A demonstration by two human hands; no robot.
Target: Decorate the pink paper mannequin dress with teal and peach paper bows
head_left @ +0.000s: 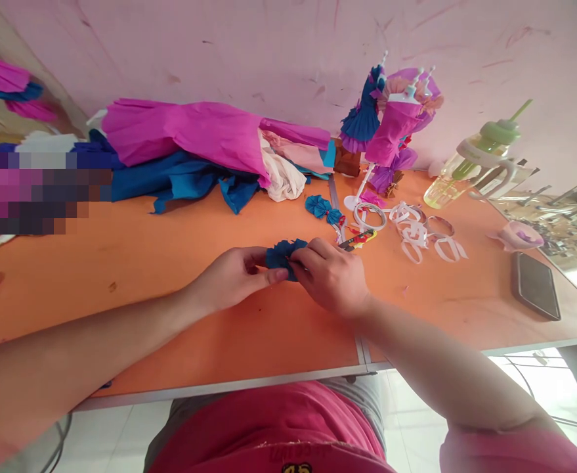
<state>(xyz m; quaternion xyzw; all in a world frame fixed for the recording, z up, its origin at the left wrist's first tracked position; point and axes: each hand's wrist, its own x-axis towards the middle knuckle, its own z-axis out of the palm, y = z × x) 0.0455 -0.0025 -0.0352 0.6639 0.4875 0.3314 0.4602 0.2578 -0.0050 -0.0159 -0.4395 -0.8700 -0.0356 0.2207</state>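
Observation:
Between my two hands, just above the orange table (209,348), is a blue crepe paper flower (282,255) with ruffled edges. My left hand (241,272) pinches it from the left, its thumb along the near side. From the right, my right hand (332,272) has its fingers closed on the flower's other side; my fingertips partly hide its middle. Beyond my hands lies another blue paper rosette (321,209) with a bit of red on it. A dark utility knife (356,240) rests close to my right knuckles, near a white tape roll (369,215).
Pink crepe paper (184,135) and blue crepe paper (184,180) are heaped at the back left. Small paper dresses (391,125) stand on a white stand at the back. Curled white ribbon (409,226), a bottle (480,157) and a phone (535,286) lie or stand toward the right.

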